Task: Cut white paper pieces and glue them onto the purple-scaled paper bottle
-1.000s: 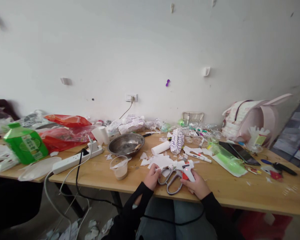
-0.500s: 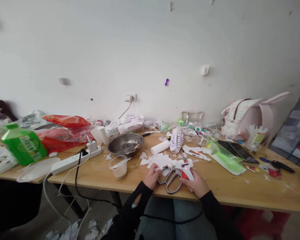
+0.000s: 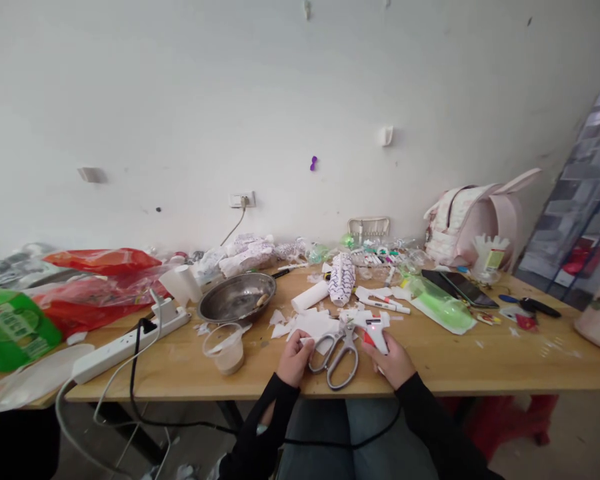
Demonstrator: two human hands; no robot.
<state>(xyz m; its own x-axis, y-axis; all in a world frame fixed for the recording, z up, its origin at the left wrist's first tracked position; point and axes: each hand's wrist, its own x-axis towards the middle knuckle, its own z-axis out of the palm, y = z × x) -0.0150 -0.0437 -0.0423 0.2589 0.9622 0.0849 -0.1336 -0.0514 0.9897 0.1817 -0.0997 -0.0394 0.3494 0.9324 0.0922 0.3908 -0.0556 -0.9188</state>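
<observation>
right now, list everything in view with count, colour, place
wooden table: 1, light brown, foreground
plastic glue gun: 1, white and red, centre
metal scissors: 1, grey, beside glue gun
round metal bowl: 1, silver, left
plastic cup: 1, clear, before the bowl
flat paper pieces: several, white, centre
smooth cylinder: 1, white, right of bowl
patterned bundle: 1, white and purple, centre
plastic bottle: 1, green, far left
plastic bag: at least 1, red, left
power strip: 1, white, left
plastic package: 1, green, right
backpack: 1, pale pink, right rear
other clutter: uncountable, mixed colours, along wall and table
left hand: 1, black-sleeved, pinching small white piece
right hand: 1, black-sleeved, on glue gun
</observation>
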